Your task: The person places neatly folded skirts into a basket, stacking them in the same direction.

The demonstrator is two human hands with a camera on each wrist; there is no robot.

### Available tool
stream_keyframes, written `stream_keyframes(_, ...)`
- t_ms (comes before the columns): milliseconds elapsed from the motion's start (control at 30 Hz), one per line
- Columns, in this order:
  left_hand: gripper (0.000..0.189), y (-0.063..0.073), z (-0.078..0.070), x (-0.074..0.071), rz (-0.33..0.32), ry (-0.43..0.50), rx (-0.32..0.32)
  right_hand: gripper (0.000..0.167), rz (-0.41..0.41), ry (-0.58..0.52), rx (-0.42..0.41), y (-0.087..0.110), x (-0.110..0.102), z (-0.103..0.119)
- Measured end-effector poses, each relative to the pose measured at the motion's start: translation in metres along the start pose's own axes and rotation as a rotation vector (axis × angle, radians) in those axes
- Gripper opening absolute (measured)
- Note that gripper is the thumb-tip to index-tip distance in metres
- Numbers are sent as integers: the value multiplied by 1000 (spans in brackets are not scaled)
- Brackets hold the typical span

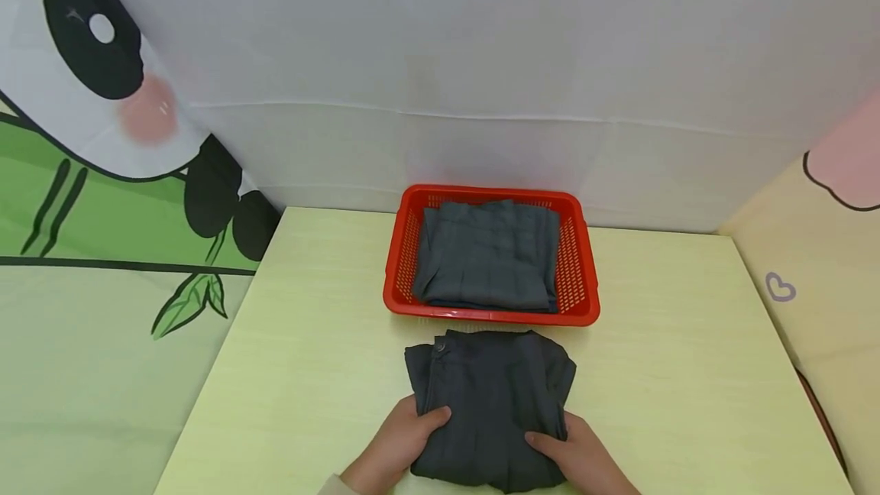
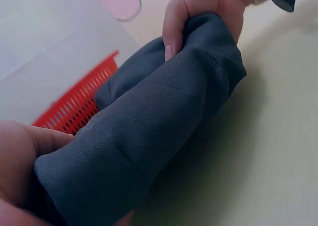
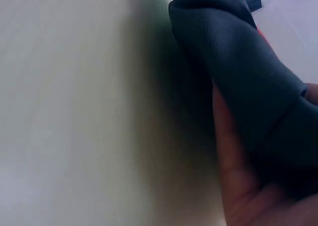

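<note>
A folded dark grey pleated skirt (image 1: 491, 403), with a button at its upper left corner, is held just in front of the red basket. My left hand (image 1: 402, 434) grips its left side, thumb on top and the other fingers under the cloth. On the right side, my right hand (image 1: 580, 449) holds it in the same way. Up close in the left wrist view, the skirt (image 2: 134, 121) bends into a thick rounded fold between both hands. The right wrist view shows fingers (image 3: 231, 151) beneath the skirt (image 3: 258, 82), with a shadow on the table below.
A red plastic basket (image 1: 491, 318) stands at the back of the pale table (image 1: 309, 373), near the white wall sheet (image 1: 495, 59). Folded dark grey cloth (image 1: 488, 258) lies inside it. Printed cartoon panels border the table left and right.
</note>
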State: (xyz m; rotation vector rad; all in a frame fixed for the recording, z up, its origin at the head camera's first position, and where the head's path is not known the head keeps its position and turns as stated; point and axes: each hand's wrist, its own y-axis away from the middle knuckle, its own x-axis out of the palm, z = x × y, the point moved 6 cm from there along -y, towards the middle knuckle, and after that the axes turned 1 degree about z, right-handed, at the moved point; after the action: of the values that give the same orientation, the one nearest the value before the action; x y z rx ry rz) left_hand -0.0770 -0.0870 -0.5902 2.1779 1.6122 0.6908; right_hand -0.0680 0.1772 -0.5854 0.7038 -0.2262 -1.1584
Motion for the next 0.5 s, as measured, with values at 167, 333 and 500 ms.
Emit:
stream_keyframes(167,53,16,-24,4,38,49,2,64,35,-65,-28,14,-5,18)
stream_keyframes(333,54,31,-48,8,74,114,12,63,77,-144,-63,27,-13,37)
stream_keyframes(500,56,42,-70,15,110,176,12,63,107,-176,-95,40,-23,57)
